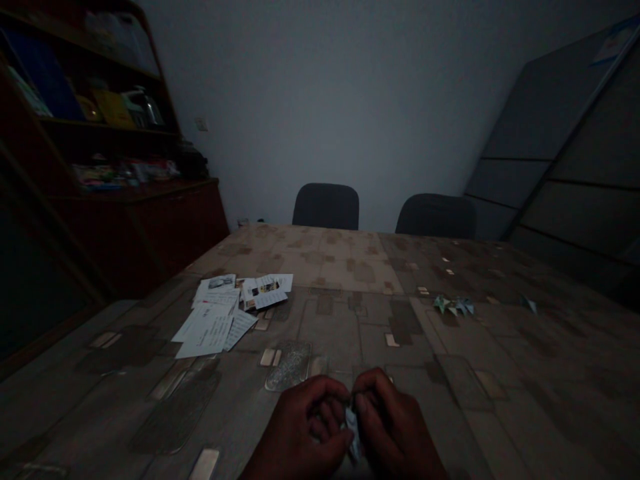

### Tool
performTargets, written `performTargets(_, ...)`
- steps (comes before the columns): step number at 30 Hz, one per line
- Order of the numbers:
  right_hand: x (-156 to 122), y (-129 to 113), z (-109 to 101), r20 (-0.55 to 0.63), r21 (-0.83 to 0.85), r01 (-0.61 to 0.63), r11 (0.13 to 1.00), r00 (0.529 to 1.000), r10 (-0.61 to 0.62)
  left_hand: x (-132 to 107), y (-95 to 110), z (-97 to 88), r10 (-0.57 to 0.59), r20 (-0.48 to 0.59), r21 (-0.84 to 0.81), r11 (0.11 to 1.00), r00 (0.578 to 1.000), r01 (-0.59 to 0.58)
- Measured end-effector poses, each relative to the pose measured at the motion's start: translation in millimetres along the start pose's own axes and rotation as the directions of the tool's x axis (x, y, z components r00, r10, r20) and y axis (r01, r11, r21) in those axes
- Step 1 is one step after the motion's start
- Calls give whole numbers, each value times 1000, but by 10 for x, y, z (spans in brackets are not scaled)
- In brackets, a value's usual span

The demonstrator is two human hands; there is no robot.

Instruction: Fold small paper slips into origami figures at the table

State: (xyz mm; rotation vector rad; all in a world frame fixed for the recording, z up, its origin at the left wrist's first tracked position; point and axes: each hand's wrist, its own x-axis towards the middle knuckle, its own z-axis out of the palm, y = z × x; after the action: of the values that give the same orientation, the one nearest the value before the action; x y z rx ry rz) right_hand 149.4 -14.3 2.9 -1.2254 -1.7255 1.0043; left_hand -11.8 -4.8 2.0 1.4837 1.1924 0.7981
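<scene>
Close to the near edge of the table, my left hand (313, 427) and my right hand (393, 427) meet over a small piece of folded paper (352, 430). It is pale blue-white, narrow and creased. The left thumb and curled fingers pinch it from one side, while the right fingers close on it from the other. Much of the paper is hidden by my fingers. Further off on the right lie several small folded paper pieces (454, 306), greenish and pale blue, with pointed ends. Another folded paper piece (529, 304) sits apart from them.
Printed sheets and cards (210, 327) lie in a loose pile on the left of the patterned tablecloth (340, 333). Two dark chairs (326, 205) stand at the far edge. A wooden cabinet (175, 227) with filled shelves is at left, and grey panelled doors (515, 120) at right.
</scene>
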Motion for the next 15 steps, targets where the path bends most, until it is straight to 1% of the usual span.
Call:
performTargets(4,2,3,-1,-5,-13,13,1000,1000,-13,-2,-24,1,-19,5,-26,999,1000,20)
performTargets(7,2,5,3,14,10,-6,1000,1000,6,-3,-27,2,-36,-3,-52,998,999,35)
performTargets(10,5,1,7,25,26,-17,1000,1000,16,2,-14,5,-49,-2,-42,998,999,49)
performTargets(15,17,13,10,49,10,12,1000,999,-12,21,-26,14,-77,-29,-54,996,997,76)
